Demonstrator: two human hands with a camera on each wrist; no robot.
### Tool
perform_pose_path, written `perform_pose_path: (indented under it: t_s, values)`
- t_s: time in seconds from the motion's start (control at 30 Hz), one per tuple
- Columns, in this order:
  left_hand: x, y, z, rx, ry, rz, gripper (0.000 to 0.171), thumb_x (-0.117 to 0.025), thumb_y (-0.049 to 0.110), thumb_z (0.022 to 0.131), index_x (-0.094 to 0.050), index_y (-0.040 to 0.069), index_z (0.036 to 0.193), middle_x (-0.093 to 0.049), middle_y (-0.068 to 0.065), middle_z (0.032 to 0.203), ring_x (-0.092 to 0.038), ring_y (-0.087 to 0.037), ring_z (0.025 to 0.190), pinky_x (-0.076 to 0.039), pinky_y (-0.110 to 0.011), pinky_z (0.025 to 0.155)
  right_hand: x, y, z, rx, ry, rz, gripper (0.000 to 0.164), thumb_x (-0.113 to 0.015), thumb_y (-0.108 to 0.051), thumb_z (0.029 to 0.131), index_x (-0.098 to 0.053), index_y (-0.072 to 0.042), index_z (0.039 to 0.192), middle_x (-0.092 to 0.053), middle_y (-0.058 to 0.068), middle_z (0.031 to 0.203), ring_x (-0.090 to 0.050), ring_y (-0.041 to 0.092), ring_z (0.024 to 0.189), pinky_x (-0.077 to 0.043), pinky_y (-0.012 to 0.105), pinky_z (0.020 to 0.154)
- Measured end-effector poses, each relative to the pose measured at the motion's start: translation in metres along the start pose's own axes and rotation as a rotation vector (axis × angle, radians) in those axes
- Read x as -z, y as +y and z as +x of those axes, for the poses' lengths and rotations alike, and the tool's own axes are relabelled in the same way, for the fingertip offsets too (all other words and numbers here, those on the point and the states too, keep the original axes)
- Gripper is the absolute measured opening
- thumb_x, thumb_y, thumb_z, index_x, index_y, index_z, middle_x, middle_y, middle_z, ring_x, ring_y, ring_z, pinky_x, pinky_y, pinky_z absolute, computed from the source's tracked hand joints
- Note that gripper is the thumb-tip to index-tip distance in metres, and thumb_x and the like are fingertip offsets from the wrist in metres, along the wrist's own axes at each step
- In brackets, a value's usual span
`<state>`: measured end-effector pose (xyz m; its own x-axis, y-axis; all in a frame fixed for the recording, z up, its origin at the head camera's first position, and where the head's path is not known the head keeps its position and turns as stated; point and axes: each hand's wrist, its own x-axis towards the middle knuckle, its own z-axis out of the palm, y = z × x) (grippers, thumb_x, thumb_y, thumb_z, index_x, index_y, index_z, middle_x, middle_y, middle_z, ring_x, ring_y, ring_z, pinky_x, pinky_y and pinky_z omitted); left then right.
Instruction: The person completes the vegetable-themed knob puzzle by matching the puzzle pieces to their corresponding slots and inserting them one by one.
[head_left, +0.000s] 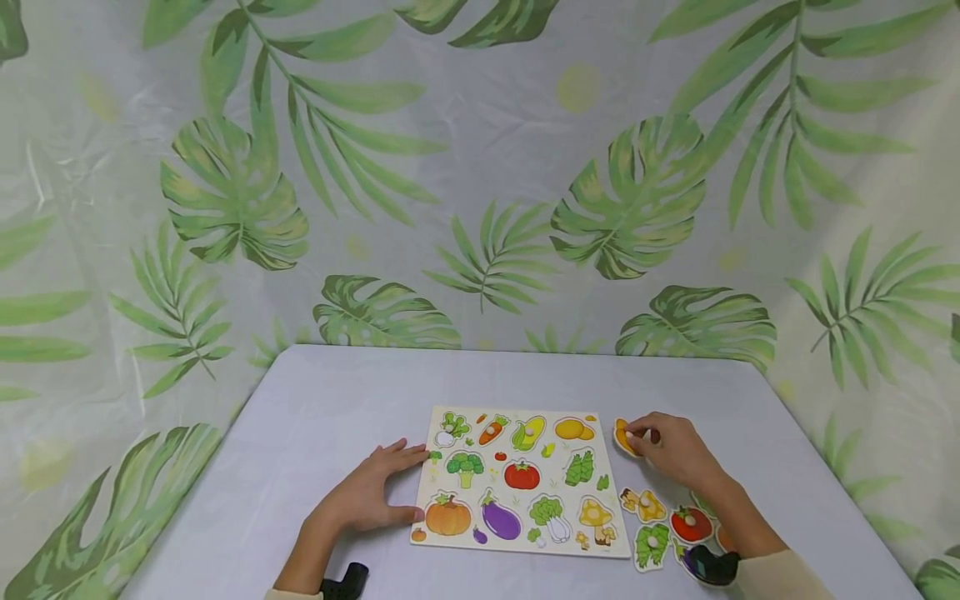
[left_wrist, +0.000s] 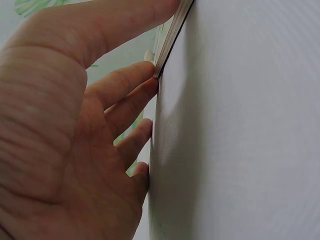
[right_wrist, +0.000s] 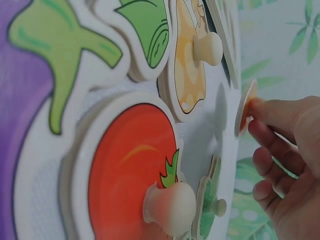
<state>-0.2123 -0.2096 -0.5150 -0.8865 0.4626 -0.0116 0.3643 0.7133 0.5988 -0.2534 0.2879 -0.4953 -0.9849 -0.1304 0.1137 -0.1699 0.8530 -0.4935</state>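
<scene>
A vegetable puzzle board (head_left: 484, 467) lies flat on the table. My left hand (head_left: 372, 490) is spread at its left side, with thumb and fingertips right at the edge; in the left wrist view, the fingers (left_wrist: 131, 82) meet the board's thin side. Just off the board's upper right corner, my right hand (head_left: 677, 450) pinches an orange puzzle piece (head_left: 622, 437) with a white border. That same piece (right_wrist: 245, 107) appears tilted and edge-on between thumb and finger in the right wrist view. Small knobs show on the carrot (head_left: 492, 431) and corn (head_left: 529, 432) of the board.
Loose knobbed pieces lie right of the board: a mushroom piece (head_left: 650, 506), a green asparagus-like piece (head_left: 651, 546), a tomato piece (head_left: 692, 524) and an eggplant piece (head_left: 684, 559), partly under the right wrist. A leaf-print curtain (head_left: 495, 167) hangs behind the white table (head_left: 360, 383).
</scene>
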Motion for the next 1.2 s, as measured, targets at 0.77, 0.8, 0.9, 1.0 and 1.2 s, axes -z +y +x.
perform_pose_path:
  t_s: [0.77,0.8,0.9,1.0,1.2]
  values:
    - [0.000,0.000,0.000,0.010,-0.005,-0.008,0.086,-0.086,0.048,0.077,-0.053,0.020,0.152,-0.047,0.001,0.161,-0.028,-0.035,0.157,-0.016,-0.063,0.128,-0.001,-0.011,0.001,0.039,0.121,0.027,0.024,-0.078,-0.034,0.093,-0.077,-0.010,0.097,-0.060,-0.003,0.076,-0.045,0.014,0.070,-0.035,0.024,0.055]
    - [0.000,0.000,0.000,0.011,-0.005,-0.008,0.086,-0.086,0.048,0.077,-0.053,0.021,0.152,-0.047,0.001,0.161,-0.028,-0.035,0.157,-0.016,-0.063,0.128,-0.001,-0.012,0.002,0.041,0.122,0.028,0.024,-0.078,-0.034,0.093,-0.077,-0.010,0.096,-0.060,-0.003,0.075,-0.045,0.014,0.070,-0.035,0.024,0.055]
    - [0.000,0.000,0.000,0.014,-0.002,-0.007,0.086,-0.086,0.048,0.077,-0.053,0.021,0.152,-0.047,0.001,0.161,-0.028,-0.034,0.157,-0.016,-0.064,0.128,-0.001,-0.014,0.004,0.044,0.130,0.026,0.023,-0.079,-0.033,0.092,-0.077,-0.011,0.095,-0.060,-0.003,0.075,-0.046,0.015,0.070,-0.036,0.024,0.056]
    - [0.000,0.000,0.000,0.016,-0.001,-0.006,0.086,-0.086,0.048,0.077,-0.053,0.021,0.152,-0.047,0.001,0.161,-0.028,-0.034,0.157,-0.016,-0.063,0.128,-0.001,-0.017,0.006,0.053,0.134,0.029,0.022,-0.080,-0.032,0.091,-0.077,-0.011,0.093,-0.061,-0.003,0.075,-0.046,0.014,0.069,-0.037,0.023,0.056]
    - [-0.001,-0.001,0.001,0.006,-0.001,-0.002,0.086,-0.085,0.049,0.077,-0.054,0.021,0.151,-0.048,0.001,0.160,-0.028,-0.034,0.157,-0.016,-0.063,0.128,-0.006,-0.023,0.010,0.053,0.123,0.041,0.023,-0.081,-0.033,0.090,-0.076,-0.010,0.092,-0.063,-0.002,0.076,-0.047,0.014,0.069,-0.037,0.023,0.056]
